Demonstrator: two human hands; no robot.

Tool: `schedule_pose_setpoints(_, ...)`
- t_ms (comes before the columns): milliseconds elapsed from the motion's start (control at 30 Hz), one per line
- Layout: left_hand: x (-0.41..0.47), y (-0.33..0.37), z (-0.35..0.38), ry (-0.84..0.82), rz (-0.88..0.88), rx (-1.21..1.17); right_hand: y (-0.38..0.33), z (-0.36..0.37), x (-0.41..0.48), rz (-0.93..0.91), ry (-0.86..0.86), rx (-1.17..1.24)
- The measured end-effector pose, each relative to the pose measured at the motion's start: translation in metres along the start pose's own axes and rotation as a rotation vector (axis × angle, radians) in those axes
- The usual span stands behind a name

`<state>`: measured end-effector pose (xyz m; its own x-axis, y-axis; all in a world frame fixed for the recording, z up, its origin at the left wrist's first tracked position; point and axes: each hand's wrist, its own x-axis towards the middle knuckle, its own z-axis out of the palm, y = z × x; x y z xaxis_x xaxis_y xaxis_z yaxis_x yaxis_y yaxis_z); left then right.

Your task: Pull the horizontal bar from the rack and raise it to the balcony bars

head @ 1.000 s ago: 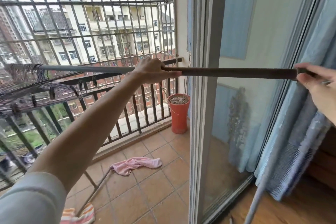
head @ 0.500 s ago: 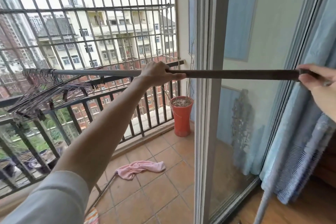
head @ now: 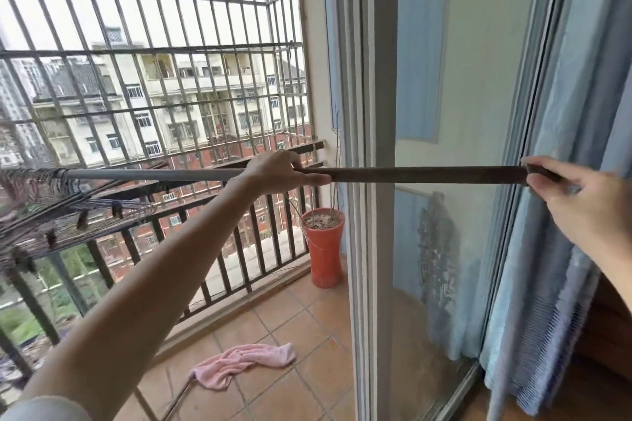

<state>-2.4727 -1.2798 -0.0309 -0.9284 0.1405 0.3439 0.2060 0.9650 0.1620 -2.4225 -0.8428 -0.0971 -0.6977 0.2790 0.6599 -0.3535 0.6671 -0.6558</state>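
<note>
Keep the pole (head: pixel 424 174) level: left hand (head: pixel 280 173) grips mid-shaft, right hand (head: pixel 581 202) pinches its end; hangers (head: pixel 51 208) stay on.

Nothing here carries writing I can read: no label on the pole (head: pixel 424 174), no mark on the orange pot (head: pixel 323 249) below it, no sign on the buildings beyond

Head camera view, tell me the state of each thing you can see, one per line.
Long dark metal pole: level, held at both ends of its dark part.
Left hand: grips pole.
Right hand: grips pole end.
Wire hangers: bunched on pole's far end.
Pink cloth: crumpled on tiles.
Orange pot: upright.
</note>
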Motion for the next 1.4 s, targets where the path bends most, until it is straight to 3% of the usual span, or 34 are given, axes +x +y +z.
schedule_pose_setpoints(100, -0.005, -0.004, -0.003, -0.036, 0.048, -0.117, -0.004, -0.002, -0.002, 0.068, -0.015, 0.038)
schedule_pose_setpoints(200, -0.012, -0.019, -0.011, 0.078, 0.101, -0.138, 0.011, -0.006, 0.004, 0.106, -0.047, 0.036)
schedule_pose_setpoints(433, -0.021, -0.067, -0.03, 0.095, 0.121, -0.071, 0.037, 0.003, 0.012, 0.09, -0.069, 0.138)
schedule_pose_setpoints(567, -0.013, -0.076, -0.028, 0.041, 0.104, 0.111, 0.017, 0.009, 0.007, 0.012, -0.084, 0.178)
schedule_pose_setpoints(767, -0.004, -0.073, -0.017, 0.169, 0.077, 0.166, 0.018, 0.016, 0.022, 0.045, -0.158, 0.175)
schedule_pose_setpoints(967, -0.007, -0.062, -0.014, 0.211, 0.07, 0.217, 0.026, 0.023, 0.038, -0.03, -0.124, -0.027)
schedule_pose_setpoints(1033, -0.007, -0.058, -0.012, 0.216, 0.078, 0.237, 0.029, 0.023, 0.047, -0.004, -0.17, -0.076)
schedule_pose_setpoints(1100, -0.009, -0.057, -0.012, 0.211, 0.081, 0.224, 0.01, 0.011, 0.061, 0.037, -0.328, 0.097)
schedule_pose_setpoints(1167, -0.01, -0.056, -0.012, 0.203, 0.086, 0.207, -0.02, 0.002, 0.057, -0.166, -0.646, 0.136)
schedule_pose_setpoints(1200, -0.01, -0.055, -0.012, 0.198, 0.086, 0.205, -0.017, 0.001, 0.063, -0.26, -0.657, 0.155)
schedule_pose_setpoints(1233, -0.009, -0.055, -0.012, 0.198, 0.083, 0.204, -0.011, 0.004, 0.061, -0.183, -0.62, 0.225)
schedule_pose_setpoints(1333, -0.01, -0.059, -0.008, 0.215, 0.053, 0.191, 0.043, 0.025, 0.058, -0.019, -0.17, 0.241)
schedule_pose_setpoints(1400, -0.009, -0.06, -0.004, 0.234, 0.029, 0.212, 0.053, 0.031, 0.045, -0.058, -0.126, 0.163)
